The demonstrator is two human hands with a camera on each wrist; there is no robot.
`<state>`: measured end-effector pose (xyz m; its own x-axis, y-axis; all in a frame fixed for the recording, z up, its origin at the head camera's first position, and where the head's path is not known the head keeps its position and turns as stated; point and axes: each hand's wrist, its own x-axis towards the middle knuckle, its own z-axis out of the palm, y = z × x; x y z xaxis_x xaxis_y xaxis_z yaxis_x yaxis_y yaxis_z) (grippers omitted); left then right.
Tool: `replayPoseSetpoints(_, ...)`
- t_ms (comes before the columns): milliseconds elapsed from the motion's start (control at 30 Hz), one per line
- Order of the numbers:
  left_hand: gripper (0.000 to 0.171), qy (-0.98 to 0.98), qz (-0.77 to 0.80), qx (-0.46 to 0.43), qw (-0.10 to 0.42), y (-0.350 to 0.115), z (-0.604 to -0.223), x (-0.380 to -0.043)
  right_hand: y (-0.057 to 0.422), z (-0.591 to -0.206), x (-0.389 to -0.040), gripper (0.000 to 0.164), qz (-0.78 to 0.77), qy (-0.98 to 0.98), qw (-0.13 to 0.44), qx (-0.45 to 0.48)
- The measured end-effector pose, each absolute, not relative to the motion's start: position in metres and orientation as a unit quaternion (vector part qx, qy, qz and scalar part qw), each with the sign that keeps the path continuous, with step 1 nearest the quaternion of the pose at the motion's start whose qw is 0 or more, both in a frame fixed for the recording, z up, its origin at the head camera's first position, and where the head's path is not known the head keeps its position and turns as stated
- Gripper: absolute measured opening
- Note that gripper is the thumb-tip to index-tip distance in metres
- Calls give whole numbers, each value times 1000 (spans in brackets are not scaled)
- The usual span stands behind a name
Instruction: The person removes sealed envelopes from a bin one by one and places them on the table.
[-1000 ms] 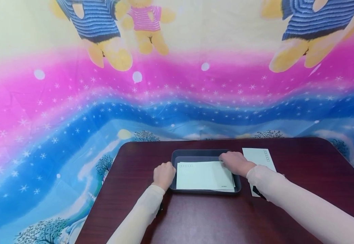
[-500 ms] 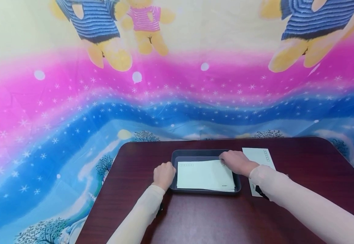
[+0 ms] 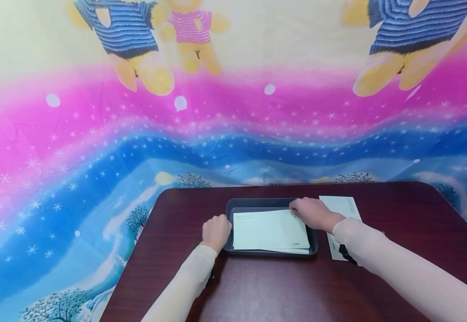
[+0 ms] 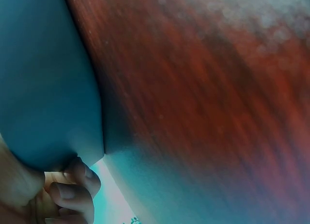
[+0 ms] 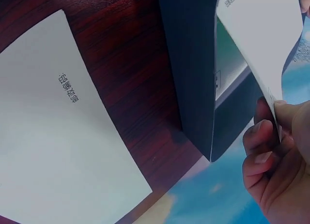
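A dark grey tray (image 3: 265,202) sits on the table, holding a small stack of pale envelopes. My left hand (image 3: 216,232) grips the tray's left side; in the left wrist view its fingers (image 4: 72,192) curl at the tray wall. At the tray's far right corner, my right hand (image 3: 313,213) pinches the corner of the top envelope (image 3: 269,230) between thumb and fingers. The right wrist view shows this envelope (image 5: 266,30) bent and lifted at that end, with another envelope (image 5: 231,69) below it inside the tray.
To the right of the tray, a separate envelope (image 3: 339,205) lies on the dark red-brown table (image 3: 269,286), partly covered by the right forearm. A printed cloth (image 3: 233,112) with bears and snowflakes hangs behind the table's far edge.
The top envelope's pinched right end has risen slightly and the envelope has tilted, baring more of the one beneath. My right hand has shifted very little; the left hand keeps its place.
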<state>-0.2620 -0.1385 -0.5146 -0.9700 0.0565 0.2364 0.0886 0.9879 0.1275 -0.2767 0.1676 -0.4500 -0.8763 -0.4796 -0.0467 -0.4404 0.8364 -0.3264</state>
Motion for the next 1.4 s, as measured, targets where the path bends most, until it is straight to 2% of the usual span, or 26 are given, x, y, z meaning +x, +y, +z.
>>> replayPoseSetpoints(1400, 32, -990, -73, -34, 112, -138, -515, -263, 187, -444, -273, 31, -188, 951, 64, -239)
